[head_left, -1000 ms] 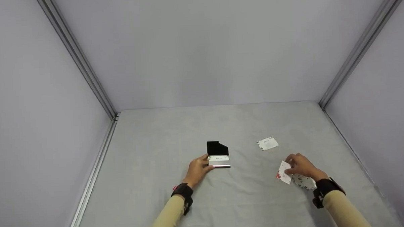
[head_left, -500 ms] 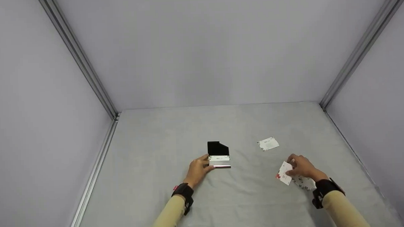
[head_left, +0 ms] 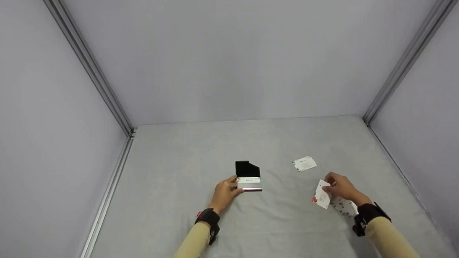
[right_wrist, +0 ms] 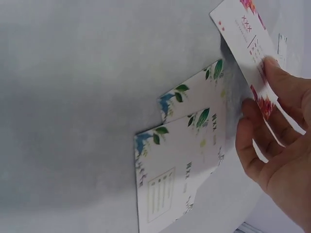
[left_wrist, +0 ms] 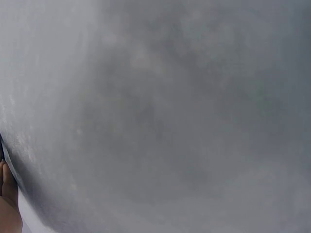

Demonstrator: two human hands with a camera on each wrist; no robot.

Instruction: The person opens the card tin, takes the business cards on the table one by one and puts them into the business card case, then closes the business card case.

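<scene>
My left hand (head_left: pixel 225 192) rests with relaxed fingers against the open black card case (head_left: pixel 248 177), steadying it. To the case's right, my right hand (head_left: pixel 340 188) pinches one flowered card (head_left: pixel 322 195), lifted above two leafy cards (right_wrist: pixel 182 165). A fourth card (head_left: pixel 304 163) lies beyond them.

Looking like a lab-type recording booth, not a home or shop: plain pale grey walls (head_left: pixel 227 56) meeting at brushed aluminium corner rails (head_left: pixel 90 69), w/ a flat grey felt-like tabletop (head_left: pixel 177 161) filling the floor of it. Person is wearing black wrist-mounted cam straps (head_left: pixel 209 218), pointing to a staged capture setup.
</scene>
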